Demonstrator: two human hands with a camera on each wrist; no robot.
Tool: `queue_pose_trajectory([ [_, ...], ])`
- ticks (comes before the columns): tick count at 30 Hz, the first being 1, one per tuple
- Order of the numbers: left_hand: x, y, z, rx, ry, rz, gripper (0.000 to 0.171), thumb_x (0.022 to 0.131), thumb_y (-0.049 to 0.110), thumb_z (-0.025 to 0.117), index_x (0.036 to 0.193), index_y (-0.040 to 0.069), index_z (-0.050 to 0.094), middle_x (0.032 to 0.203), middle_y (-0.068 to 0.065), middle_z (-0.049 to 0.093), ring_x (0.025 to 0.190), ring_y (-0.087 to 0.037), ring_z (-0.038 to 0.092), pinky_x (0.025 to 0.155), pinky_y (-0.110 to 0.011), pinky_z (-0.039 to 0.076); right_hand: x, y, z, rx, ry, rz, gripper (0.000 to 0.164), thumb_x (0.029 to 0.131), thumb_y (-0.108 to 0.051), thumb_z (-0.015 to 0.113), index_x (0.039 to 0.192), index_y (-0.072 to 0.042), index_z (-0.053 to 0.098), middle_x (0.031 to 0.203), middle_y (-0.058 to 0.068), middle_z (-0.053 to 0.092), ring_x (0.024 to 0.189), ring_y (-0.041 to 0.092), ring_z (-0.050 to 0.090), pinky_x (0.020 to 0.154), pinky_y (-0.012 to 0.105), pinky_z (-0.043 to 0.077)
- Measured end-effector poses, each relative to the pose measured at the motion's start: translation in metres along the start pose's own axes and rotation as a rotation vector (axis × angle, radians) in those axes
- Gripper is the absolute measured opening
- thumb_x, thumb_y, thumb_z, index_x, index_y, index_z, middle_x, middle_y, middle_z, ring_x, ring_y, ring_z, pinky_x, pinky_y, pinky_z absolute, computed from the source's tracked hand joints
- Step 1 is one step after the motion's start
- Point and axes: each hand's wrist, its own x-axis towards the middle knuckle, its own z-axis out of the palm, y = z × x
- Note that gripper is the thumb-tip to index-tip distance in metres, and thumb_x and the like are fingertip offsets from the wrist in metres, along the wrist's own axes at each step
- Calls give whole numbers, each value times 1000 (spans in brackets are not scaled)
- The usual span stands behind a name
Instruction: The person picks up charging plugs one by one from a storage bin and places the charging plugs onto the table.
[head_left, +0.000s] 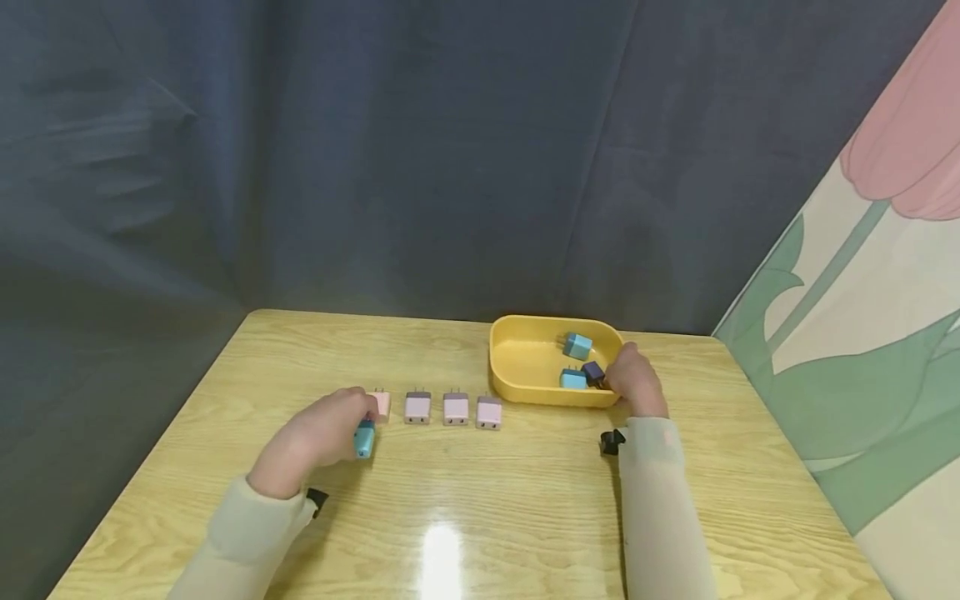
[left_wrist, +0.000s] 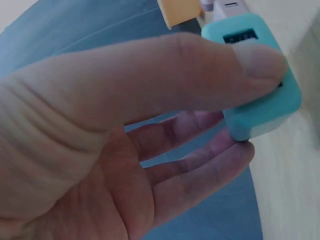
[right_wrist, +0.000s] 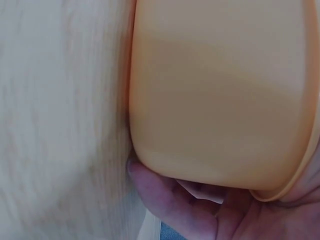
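My left hand (head_left: 322, 437) pinches a teal plug charger (head_left: 364, 439) between thumb and fingers, just above the table. In the left wrist view the thumb lies across the ported face of that charger (left_wrist: 265, 107). Beside it a row of chargers lies on the table: a pink charger (head_left: 382, 406), then lilac chargers (head_left: 455, 408), prongs pointing away from me. At the yellow bin (head_left: 525, 396), my right hand (head_left: 637, 383) grips the right end, fingers curled below the rim (right_wrist: 287, 192). Inside the bin are two blue chargers (head_left: 577, 346) and a dark charger (head_left: 593, 372).
The wooden table (head_left: 510, 517) runs back to a dark curtain (head_left: 450, 167). A wall with a painted flower (head_left: 862, 350) stands along the right side. The bin sits near the table's back edge.
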Motion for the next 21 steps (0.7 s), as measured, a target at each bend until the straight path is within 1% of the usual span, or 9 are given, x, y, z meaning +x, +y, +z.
queue_pose_trajectory([
  [4, 2, -3, 6, 16, 15, 21, 34, 83, -12, 86, 112, 2, 76, 112, -9, 74, 92, -18, 61, 94, -43, 63, 0, 0, -2, -7, 21, -17, 51, 107, -6, 43, 150, 16, 28, 121, 33, 57, 94, 35, 61, 74, 34, 52],
  [7, 3, -2, 7, 24, 16, 35, 36, 82, -14, 85, 113, 4, 76, 114, -9, 74, 94, -18, 61, 95, -43, 63, 0, 0, -1, -3, 14, -11, 51, 108, -6, 43, 151, 15, 27, 122, 32, 57, 95, 35, 61, 73, 33, 52],
  [11, 3, 0, 8, 18, -7, 31, 39, 82, -15, 85, 114, 4, 76, 114, -8, 74, 94, -17, 61, 95, -41, 62, 1, 0, 0, 0, -6, 1, 52, 108, -6, 44, 152, 15, 26, 124, 32, 56, 98, 36, 62, 74, 33, 53],
  [15, 4, 1, 9, 9, -24, 28, 38, 81, -16, 85, 110, 5, 75, 111, -7, 73, 93, -17, 59, 92, -40, 61, -1, -1, 0, 3, 1, -8, 51, 108, -6, 44, 151, 16, 27, 123, 33, 57, 96, 36, 62, 74, 33, 53],
  [17, 5, 0, 10, 12, -27, 28, 37, 81, -17, 84, 109, 5, 75, 111, -7, 73, 93, -17, 59, 93, -40, 61, -2, -1, 0, 4, 8, -16, 50, 108, -6, 43, 150, 16, 28, 121, 33, 57, 95, 35, 62, 72, 33, 52],
  [21, 5, 0, 10, 28, -31, 13, 42, 80, -18, 84, 113, 5, 75, 115, -8, 73, 95, -17, 60, 96, -42, 62, -4, -1, 1, 11, 20, -31, 50, 106, -5, 43, 149, 16, 28, 118, 33, 59, 90, 33, 64, 64, 30, 55],
])
